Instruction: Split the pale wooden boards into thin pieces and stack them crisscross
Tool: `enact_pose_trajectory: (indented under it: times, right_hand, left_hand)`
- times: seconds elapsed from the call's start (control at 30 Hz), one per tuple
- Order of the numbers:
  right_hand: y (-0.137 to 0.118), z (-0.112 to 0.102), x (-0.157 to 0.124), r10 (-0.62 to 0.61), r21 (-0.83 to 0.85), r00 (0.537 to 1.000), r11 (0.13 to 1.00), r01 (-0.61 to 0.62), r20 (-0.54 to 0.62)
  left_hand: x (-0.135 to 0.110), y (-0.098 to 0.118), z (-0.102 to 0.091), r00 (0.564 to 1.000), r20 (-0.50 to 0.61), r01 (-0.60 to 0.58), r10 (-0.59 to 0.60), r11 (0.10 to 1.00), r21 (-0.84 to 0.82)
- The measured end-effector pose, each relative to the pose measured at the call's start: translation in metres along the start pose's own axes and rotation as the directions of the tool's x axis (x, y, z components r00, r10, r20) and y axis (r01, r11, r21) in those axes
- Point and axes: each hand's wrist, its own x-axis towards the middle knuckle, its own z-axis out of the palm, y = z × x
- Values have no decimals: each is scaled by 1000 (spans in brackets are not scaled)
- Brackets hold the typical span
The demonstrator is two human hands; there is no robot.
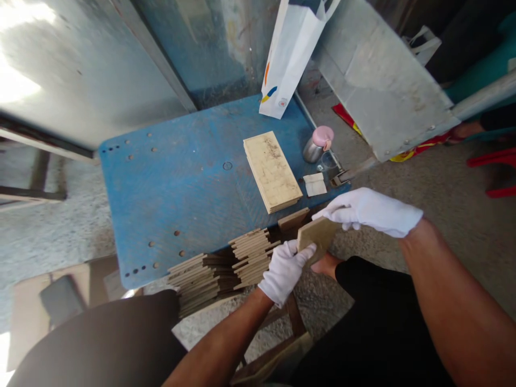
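Both my hands wear white gloves. Between them, in front of my knees, is a thin tan board (pixel 318 235). My left hand (pixel 285 267) grips its near left edge, thumb lying on the upper face. At the far right edge, the fingers of my right hand (pixel 357 210) are closed on the same board. Just left of my left hand, two rows of similar thin boards (pixel 250 252) stand on edge in a holder, with another row (pixel 193 282) further left. A neat stack of pale rectangular boards (pixel 274 171) lies on the blue table beyond.
The blue table (pixel 177 183) has holes near its left corners. On its right side are a steel cup with a pink lid (pixel 318 145) and a folded white paper (pixel 315 184). A white paper bag (pixel 288 59) stands at the back. A metal panel (pixel 387 80) rises at the right.
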Motion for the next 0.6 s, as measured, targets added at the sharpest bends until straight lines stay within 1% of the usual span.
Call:
enact_pose_trajectory:
  times: [0.1,0.23,0.3,0.33,0.37,0.43,0.5,0.53,0.6]
  right_hand:
    - [7,4,4,17,-20,999,1000,-16,44]
    - [17,9,15,34,-186,997,982,-21,64]
    - [24,13,22,21,-245,997,970,-2,74]
    - [27,16,26,13,-263,997,965,8,78]
    - [30,19,31,5,-280,997,960,17,80]
    - [37,28,42,-9,-316,997,948,32,73]
    - [45,38,54,-23,-353,998,935,45,67]
    - [49,43,60,-29,-361,997,931,51,67]
    - [58,53,71,-29,-347,998,937,48,60]
  left_hand:
    - [6,-13,-2,999,10,-52,52,998,45]
    - [20,-30,-7,996,57,-79,74,994,81]
    - [26,-38,-11,994,72,-91,79,980,178]
    - [26,-40,-14,995,58,-95,83,964,250]
    - [26,-43,-17,996,29,-88,83,939,333]
    - [19,-46,-25,995,-66,-34,76,868,495]
    - [9,-46,-37,986,-142,19,86,791,611]
    - [3,-45,-43,981,-161,23,110,755,655]
    - [-8,-42,-58,961,-189,8,202,663,748]
